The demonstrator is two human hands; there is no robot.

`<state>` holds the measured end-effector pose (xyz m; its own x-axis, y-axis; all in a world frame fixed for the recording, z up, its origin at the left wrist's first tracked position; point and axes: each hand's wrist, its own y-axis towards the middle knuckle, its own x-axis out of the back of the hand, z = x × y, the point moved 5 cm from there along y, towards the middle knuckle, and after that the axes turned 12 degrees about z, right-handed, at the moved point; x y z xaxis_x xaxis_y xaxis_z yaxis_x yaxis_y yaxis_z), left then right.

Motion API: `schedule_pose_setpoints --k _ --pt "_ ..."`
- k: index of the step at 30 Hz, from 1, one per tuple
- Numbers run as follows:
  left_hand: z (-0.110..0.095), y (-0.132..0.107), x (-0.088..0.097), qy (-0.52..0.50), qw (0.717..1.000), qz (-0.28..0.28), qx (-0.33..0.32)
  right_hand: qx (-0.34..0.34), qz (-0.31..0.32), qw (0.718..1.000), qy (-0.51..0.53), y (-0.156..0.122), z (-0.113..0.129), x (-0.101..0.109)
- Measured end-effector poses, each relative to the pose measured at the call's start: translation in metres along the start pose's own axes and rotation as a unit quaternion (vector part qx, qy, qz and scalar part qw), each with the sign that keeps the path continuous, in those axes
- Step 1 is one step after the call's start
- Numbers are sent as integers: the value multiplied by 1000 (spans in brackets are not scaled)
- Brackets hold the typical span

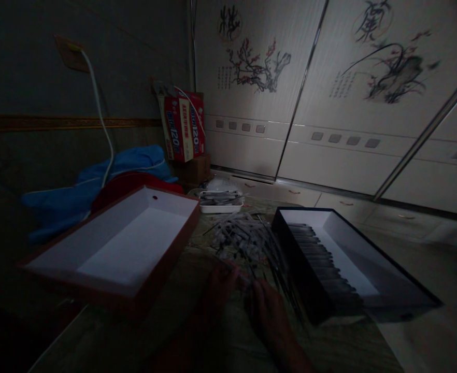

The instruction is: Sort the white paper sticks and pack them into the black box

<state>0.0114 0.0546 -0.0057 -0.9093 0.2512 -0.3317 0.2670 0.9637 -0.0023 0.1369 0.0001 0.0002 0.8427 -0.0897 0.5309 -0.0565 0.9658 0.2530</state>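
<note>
- A small, pale, see-through piece (244, 280) sits between the fingertips of both hands, low in the middle of the view, just in front of the heap; it is too dark to tell its shape.
- The left hand (224, 277) has its fingers bent in toward this piece, as if pinching. The right hand (269, 308) is curled close beside it, near a thin dark stick. I cannot tell whether either is really gripping.
- The hands are probably kept close together because the parts are slim and need fingertip handling.
- Just beyond lies a loose heap of thin, clear pieces (240, 233), with long dark sticks (281, 274) strewn along its right side, likely left there for easy reach.
- To the right, a dark box (298, 274) with a white inside holds a row of dark pens (317, 259), side by side along its near wall; that order probably keeps them from rolling.
- To the left, a red box (131, 254) shows its white floor and walls.
- Behind the heap, a white tray (220, 209) holds more thin sticks, piled above its rim.
- All of these rest on the table (348, 344).
</note>
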Motion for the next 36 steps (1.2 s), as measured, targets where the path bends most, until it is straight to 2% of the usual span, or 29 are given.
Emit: schedule_pose_setpoints --k 4,10,12,17,22,25,31,36 --pt "5 3 3 12 1000 5 6 -25 9 1000 9 -1 0 0" --pt "5 3 2 -11 1000 28 -7 -5 16 1000 -4 -1 -5 -5" --pt "4 2 0 -6 999 36 -6 4 -4 1000 -1 -2 -6 -4" --pt "7 2 3 -17 1000 11 -7 -18 -6 1000 18 -2 -4 0" --pt "9 3 3 -24 999 21 -3 -20 17 999 31 -2 -3 -3" --pt "9 3 2 -5 999 31 1 -23 8 999 35 -2 -5 -2" --pt "8 2 7 11 1000 -24 0 -31 22 999 33 -2 -7 -5" --pt "-1 0 -1 21 1000 18 -5 -26 18 999 20 0 -11 -8"
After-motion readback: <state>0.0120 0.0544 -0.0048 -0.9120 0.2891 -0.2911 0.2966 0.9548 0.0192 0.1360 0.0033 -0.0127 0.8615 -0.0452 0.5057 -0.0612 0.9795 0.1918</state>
